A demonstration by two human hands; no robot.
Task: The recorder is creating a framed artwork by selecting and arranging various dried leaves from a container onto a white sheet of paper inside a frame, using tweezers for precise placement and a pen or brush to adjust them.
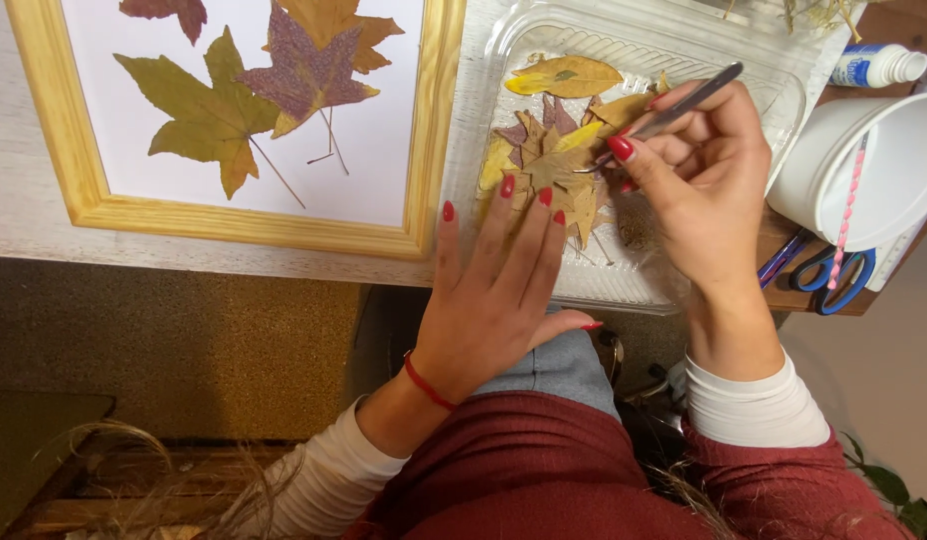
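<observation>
Right hand (703, 190) pinches tweezers (683, 105) whose tips vanish among leaves (553, 165); left hand (498, 270) lies flat, holding nothing.

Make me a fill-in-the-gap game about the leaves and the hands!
1. The right hand holds metal ____.
2. The left hand rests its fingertips on the pressed leaves in a clear plastic ____.
3. The wooden frame lies to the ____ of those leaves.
4. The scissors have ____ handles.

Missing words: tweezers; tray; left; blue
</observation>
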